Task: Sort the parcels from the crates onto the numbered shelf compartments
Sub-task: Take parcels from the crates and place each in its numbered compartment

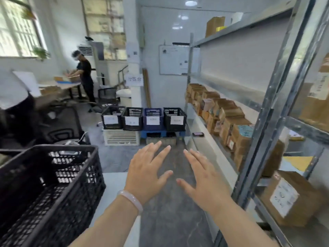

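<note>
My left hand and right hand are spread and empty. The black crate sits at lower left, nearer my left hand.

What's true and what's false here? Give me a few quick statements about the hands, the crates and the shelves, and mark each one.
1. The left hand and right hand are both open and hold nothing. True.
2. The four labelled crates at the far end are all black. False: one is a blue crate, third from the left.
3. A pale bracelet sits on the left wrist. True.
4. The left hand grips the near black crate. False: it hangs apart from that crate, over the floor.
5. A row of cardboard parcels stands on the metal shelf at the right. True.
</note>
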`<action>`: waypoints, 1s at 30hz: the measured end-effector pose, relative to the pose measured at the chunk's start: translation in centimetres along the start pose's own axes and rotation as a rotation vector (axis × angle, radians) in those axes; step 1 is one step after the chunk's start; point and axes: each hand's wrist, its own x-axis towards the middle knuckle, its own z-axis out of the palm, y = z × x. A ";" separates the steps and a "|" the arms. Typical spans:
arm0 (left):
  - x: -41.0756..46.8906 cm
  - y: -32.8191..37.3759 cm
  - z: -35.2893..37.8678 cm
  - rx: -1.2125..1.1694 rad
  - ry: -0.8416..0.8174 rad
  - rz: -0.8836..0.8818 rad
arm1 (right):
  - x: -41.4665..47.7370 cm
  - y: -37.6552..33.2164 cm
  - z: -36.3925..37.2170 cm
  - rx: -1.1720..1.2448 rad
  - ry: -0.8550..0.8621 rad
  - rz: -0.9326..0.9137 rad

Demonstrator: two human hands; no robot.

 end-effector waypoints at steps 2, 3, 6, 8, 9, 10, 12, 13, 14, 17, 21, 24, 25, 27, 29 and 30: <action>-2.9 -2.9 -3.4 0.081 -0.016 -0.082 | 1.1 -3.7 1.7 0.062 -0.031 -0.083; -4.3 -4.3 -5.2 0.124 -0.017 -0.124 | 1.7 -5.7 2.4 0.086 -0.040 -0.124; -8.1 -7.6 -10.6 0.220 -0.011 -0.261 | 3.0 -11.5 4.7 0.127 -0.103 -0.229; -10.7 -9.5 -13.9 0.273 0.008 -0.349 | 3.6 -15.4 6.4 0.183 -0.143 -0.296; -12.0 -10.3 -15.4 0.294 0.008 -0.386 | 3.7 -17.4 7.3 0.210 -0.159 -0.327; -13.4 -11.2 -16.8 0.310 0.002 -0.424 | 3.6 -19.4 8.3 0.231 -0.171 -0.360; -16.4 -13.0 -19.3 0.339 -0.011 -0.490 | 3.3 -23.3 10.2 0.261 -0.203 -0.423; -17.8 -13.9 -20.6 0.350 -0.017 -0.523 | 3.0 -25.3 11.1 0.273 -0.221 -0.454; -19.2 -14.8 -21.9 0.358 -0.019 -0.559 | 2.8 -27.2 12.1 0.285 -0.240 -0.479; -23.4 -18.0 -25.7 0.359 -0.038 -0.644 | 2.4 -33.0 14.5 0.326 -0.274 -0.510; -28.2 -22.3 -30.9 0.365 -0.024 -0.697 | 1.6 -41.1 17.4 0.388 -0.312 -0.533; -30.9 -25.8 -34.2 0.352 -0.026 -0.744 | 1.4 -46.4 19.5 0.416 -0.321 -0.533; -31.6 -27.0 -35.1 0.351 -0.029 -0.755 | 1.5 -47.9 20.2 0.432 -0.326 -0.526; -32.9 -29.3 -36.7 0.350 -0.005 -0.776 | 1.6 -50.6 21.7 0.458 -0.347 -0.520; -34.0 -31.5 -37.8 0.343 0.021 -0.811 | 1.7 -52.8 23.2 0.453 -0.379 -0.531; -34.5 -32.6 -38.1 0.340 0.033 -0.829 | 1.8 -53.7 23.9 0.443 -0.396 -0.536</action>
